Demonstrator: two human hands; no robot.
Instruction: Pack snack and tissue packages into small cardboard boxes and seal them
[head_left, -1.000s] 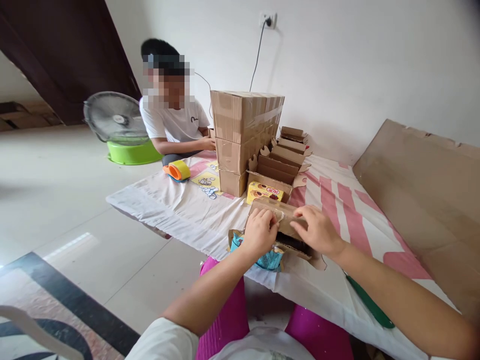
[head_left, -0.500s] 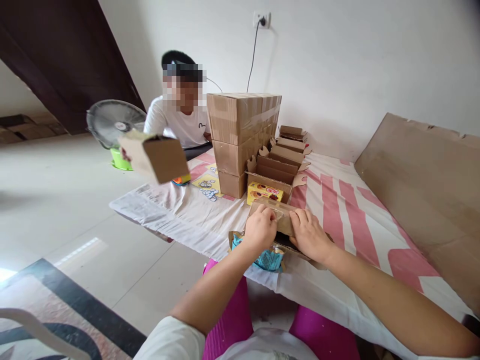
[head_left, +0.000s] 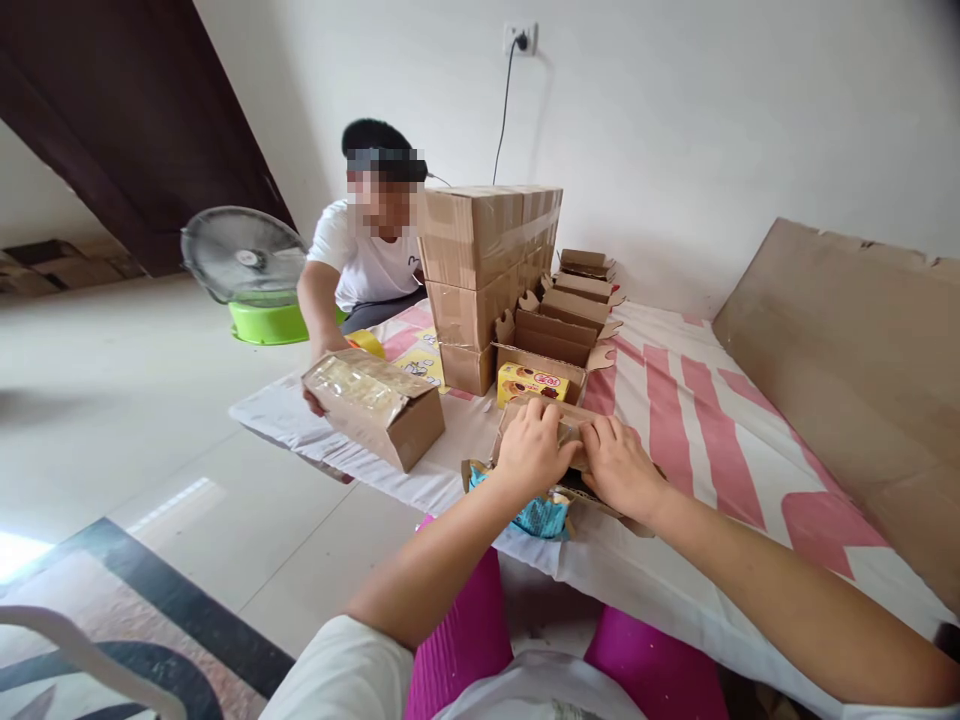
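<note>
Fan near green basin; black cord plugged into white socket; dark door.

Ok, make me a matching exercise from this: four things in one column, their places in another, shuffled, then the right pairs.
Things
1. near carton
2. blue packet
3. yellow box
4. taped carton

Places
A. in front of an open carton, just beyond the hands
B. touched by the co-worker's hand
C. under the left hand and the right hand
D. near the table's front edge, partly hidden by the left forearm

Pairs: 1-C, 2-D, 3-A, 4-B
</note>
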